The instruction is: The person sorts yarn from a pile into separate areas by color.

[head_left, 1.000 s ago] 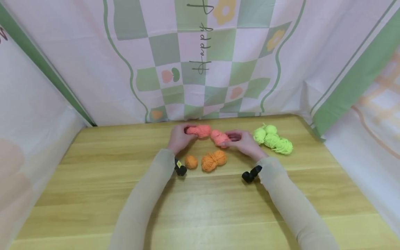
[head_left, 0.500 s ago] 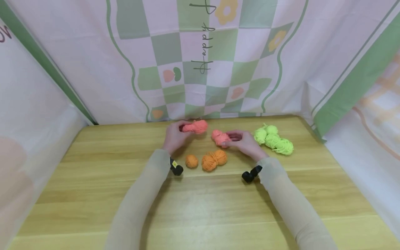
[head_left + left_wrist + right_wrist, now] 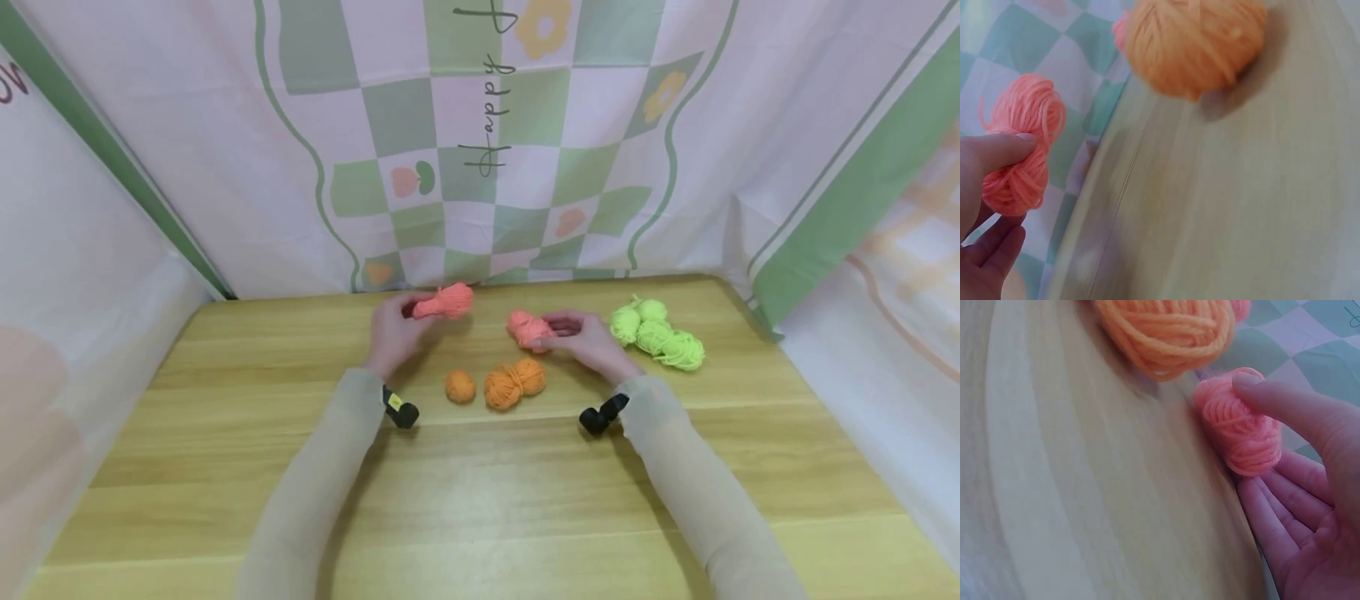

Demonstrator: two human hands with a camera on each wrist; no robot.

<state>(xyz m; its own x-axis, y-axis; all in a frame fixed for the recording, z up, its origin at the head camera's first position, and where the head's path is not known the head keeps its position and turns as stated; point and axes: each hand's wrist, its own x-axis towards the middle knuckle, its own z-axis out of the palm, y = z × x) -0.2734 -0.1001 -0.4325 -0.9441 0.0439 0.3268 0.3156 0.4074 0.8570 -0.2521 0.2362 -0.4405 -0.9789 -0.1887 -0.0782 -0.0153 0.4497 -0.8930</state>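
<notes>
My left hand (image 3: 393, 332) pinches a salmon-pink yarn skein (image 3: 444, 302) between thumb and fingers and holds it lifted off the wooden table (image 3: 480, 492); the left wrist view shows the same skein (image 3: 1019, 145) under my thumb. My right hand (image 3: 581, 337) holds a second salmon-pink skein (image 3: 528, 328) low at the table, thumb on top of this skein (image 3: 1239, 422) in the right wrist view. Between my wrists lie a small orange yarn ball (image 3: 460, 387) and a larger orange skein (image 3: 514, 382).
A pile of lime-green yarn balls (image 3: 658, 335) lies just right of my right hand. A checked pink and green cloth backdrop (image 3: 495, 133) stands behind the table and along both sides. Bare wood stretches toward the near edge.
My left hand has lifted its pink skein and drawn it to the left, away from the other pink skein. My right hand has stayed in place.
</notes>
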